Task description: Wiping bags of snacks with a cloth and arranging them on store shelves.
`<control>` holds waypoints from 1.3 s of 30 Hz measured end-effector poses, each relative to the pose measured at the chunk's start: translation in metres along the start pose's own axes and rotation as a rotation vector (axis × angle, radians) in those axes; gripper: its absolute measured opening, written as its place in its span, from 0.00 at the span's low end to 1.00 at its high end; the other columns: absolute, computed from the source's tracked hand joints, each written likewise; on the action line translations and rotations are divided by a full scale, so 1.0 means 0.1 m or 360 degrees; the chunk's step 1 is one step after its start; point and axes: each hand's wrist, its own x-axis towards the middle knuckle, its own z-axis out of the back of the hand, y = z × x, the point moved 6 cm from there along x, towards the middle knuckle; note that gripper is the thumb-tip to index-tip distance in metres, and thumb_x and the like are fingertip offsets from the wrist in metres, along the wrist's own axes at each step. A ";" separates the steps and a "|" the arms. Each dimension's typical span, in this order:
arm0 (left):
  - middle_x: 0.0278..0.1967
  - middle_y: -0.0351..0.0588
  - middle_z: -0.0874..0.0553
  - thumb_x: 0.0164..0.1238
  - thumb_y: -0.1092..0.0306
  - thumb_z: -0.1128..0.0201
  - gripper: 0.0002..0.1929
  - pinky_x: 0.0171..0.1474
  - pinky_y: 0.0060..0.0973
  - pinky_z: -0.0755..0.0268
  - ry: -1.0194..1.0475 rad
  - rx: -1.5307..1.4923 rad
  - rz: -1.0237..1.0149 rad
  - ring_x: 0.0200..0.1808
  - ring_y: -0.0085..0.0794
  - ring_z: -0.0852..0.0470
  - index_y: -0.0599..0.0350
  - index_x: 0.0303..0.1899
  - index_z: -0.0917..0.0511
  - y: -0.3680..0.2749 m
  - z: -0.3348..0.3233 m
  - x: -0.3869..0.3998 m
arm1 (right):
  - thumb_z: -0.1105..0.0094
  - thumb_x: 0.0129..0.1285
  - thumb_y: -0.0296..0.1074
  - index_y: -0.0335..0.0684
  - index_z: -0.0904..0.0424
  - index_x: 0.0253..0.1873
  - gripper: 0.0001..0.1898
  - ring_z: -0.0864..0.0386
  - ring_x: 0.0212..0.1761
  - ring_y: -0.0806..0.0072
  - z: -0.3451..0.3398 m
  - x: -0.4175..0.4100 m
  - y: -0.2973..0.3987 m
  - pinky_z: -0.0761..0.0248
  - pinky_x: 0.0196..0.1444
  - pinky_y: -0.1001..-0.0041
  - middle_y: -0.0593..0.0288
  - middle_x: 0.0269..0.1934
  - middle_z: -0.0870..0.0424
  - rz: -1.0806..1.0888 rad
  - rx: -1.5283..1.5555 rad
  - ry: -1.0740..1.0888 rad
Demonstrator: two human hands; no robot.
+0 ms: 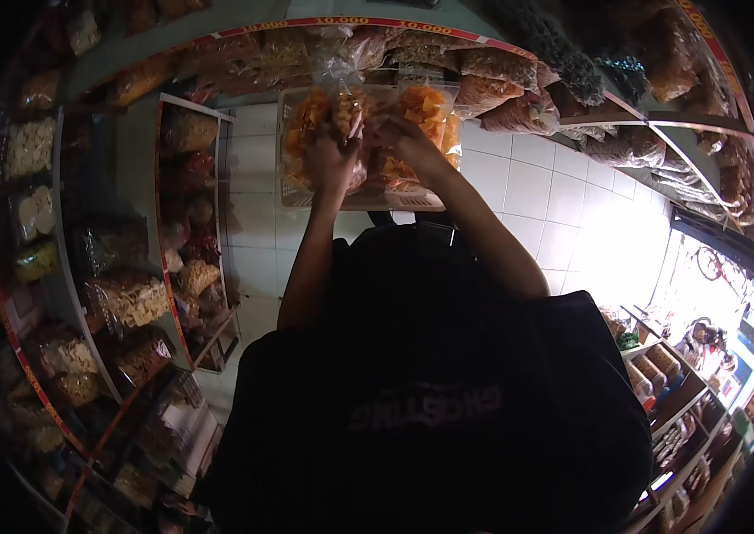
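Note:
A light plastic basket (287, 193) stands before me, filled with clear bags of orange chips. My left hand (335, 157) lies on a clear plastic bag of light brown snacks (349, 110) at the basket's left middle, its fingers around the bag's lower part. My right hand (403, 137) is over the middle of the basket, its fingers beside a clear bag of orange chips (425, 107); whether they grip anything is hard to see. More orange chips (307, 110) lie left of my left hand.
Shelves with bagged snacks (500, 73) run along the far side beyond the basket. On the left, further shelves hold bags of snacks (130, 297). White floor tiles (527, 173) surround the basket. At the lower right stand jars (650, 374) on a shelf near a bright doorway (717, 280).

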 end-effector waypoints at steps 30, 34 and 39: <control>0.76 0.64 0.37 0.79 0.37 0.52 0.41 0.73 0.56 0.33 0.1277 -0.3046 -0.0430 0.76 0.59 0.36 0.56 0.81 0.50 -2.51 1.24 0.28 | 0.27 0.61 0.40 0.41 0.21 0.62 0.25 0.19 0.60 0.59 0.17 -1.99 3.68 0.27 0.60 0.62 0.47 0.59 0.17 0.2218 -0.2395 -0.2374; 0.74 0.58 0.32 0.79 0.38 0.48 0.40 0.73 0.50 0.30 0.1478 -0.3149 -0.0564 0.73 0.46 0.28 0.56 0.79 0.45 -2.53 1.34 0.12 | 0.39 0.62 0.29 0.47 0.19 0.66 0.25 0.31 0.74 0.46 0.56 -1.98 4.13 0.44 0.78 0.45 0.40 0.64 0.22 0.2208 -0.2614 -0.2170; 0.73 0.58 0.32 0.78 0.38 0.47 0.40 0.73 0.48 0.29 0.1274 -0.3058 -0.0457 0.73 0.46 0.28 0.57 0.78 0.44 -2.38 1.34 0.06 | 0.42 0.59 0.24 0.38 0.20 0.61 0.23 0.26 0.64 0.38 0.85 -1.80 4.37 0.31 0.69 0.53 0.37 0.57 0.19 0.1558 -0.2152 -0.1731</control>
